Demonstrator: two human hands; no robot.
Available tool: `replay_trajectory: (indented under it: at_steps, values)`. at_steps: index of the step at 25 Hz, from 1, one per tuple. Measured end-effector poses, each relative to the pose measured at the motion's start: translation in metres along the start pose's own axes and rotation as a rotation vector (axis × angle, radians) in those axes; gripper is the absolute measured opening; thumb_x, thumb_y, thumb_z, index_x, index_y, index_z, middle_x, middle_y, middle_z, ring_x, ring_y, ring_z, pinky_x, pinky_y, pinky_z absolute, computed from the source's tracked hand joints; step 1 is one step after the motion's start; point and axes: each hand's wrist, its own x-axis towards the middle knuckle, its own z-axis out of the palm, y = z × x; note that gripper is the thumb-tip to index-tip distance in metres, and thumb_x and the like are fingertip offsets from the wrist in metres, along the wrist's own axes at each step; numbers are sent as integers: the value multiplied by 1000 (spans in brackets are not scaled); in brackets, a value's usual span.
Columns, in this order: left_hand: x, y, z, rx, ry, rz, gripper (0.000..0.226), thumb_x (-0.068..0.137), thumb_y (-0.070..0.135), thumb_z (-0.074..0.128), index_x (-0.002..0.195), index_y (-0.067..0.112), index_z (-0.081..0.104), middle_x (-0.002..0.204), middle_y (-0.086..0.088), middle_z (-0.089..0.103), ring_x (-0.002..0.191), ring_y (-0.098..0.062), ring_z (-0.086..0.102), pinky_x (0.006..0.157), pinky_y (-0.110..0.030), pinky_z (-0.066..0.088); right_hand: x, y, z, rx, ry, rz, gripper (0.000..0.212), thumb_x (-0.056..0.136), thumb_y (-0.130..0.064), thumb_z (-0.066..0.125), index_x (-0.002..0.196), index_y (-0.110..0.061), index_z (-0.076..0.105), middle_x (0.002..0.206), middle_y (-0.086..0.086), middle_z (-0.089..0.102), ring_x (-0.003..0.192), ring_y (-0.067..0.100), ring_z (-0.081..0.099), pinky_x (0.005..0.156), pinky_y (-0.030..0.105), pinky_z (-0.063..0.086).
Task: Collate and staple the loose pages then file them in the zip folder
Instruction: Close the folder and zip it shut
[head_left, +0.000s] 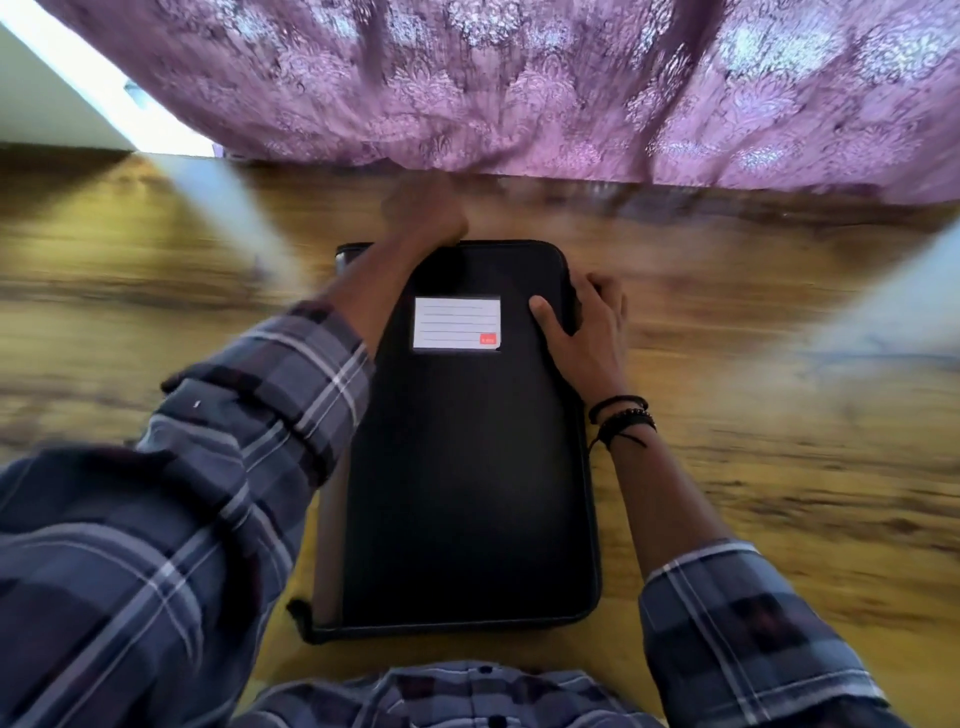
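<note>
Black zip folder (467, 467) lies closed by the counter's (779, 467) near edge, right hand (582, 322) gripping its right side, left hand (426, 213) blurred at its far end, grip unclear; I judge only zipping remains.

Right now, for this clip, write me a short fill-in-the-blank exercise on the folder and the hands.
The zip folder lies on a ____ table.
The right hand grips the folder's edge with its ____ on the cover.
The white label has a small ____ square in one corner.
Dark bracelets circle the ____ wrist.
Missing words: wooden; thumb; red; right.
</note>
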Motion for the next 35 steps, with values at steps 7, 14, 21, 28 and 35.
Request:
replay_trajectory:
  at_steps: [7,14,21,28,35]
  values:
    - [-55,-106,-24,-102,144,-383,35,89,17,50,120,2,59,127,-24,57,119,-43,52,95,-44,45,-1,-8,-3,-30,-24,0,46,92,-46,60,129,-19,57,121,2,43,116,20,37,101,31,36]
    - [-175,-115,8,-310,15,-300,51,94,50,50,84,2,65,82,-16,66,84,-34,64,67,-32,45,-39,-25,-8,35,-26,136,32,93,-32,63,112,-6,60,120,11,50,110,25,49,88,18,32]
    - [-254,-139,34,-526,-104,-330,53,89,48,60,55,7,59,50,-6,55,49,-29,63,49,-25,41,-143,-7,-44,84,-142,327,24,86,-36,70,94,-14,72,88,-1,74,83,20,70,75,38,57]
    - [-280,-159,12,-984,-43,-354,21,94,29,62,93,10,72,80,-4,69,72,-16,62,57,-20,45,-155,-40,-52,530,-450,519,19,94,-24,65,106,-11,72,105,1,76,98,20,70,76,32,52]
    - [-292,-289,-42,-931,166,-533,21,94,26,61,96,9,73,87,-9,72,73,-20,65,61,-24,47,-187,-120,47,642,-686,349,33,92,-26,67,122,-12,66,118,-2,72,109,17,68,94,37,55]
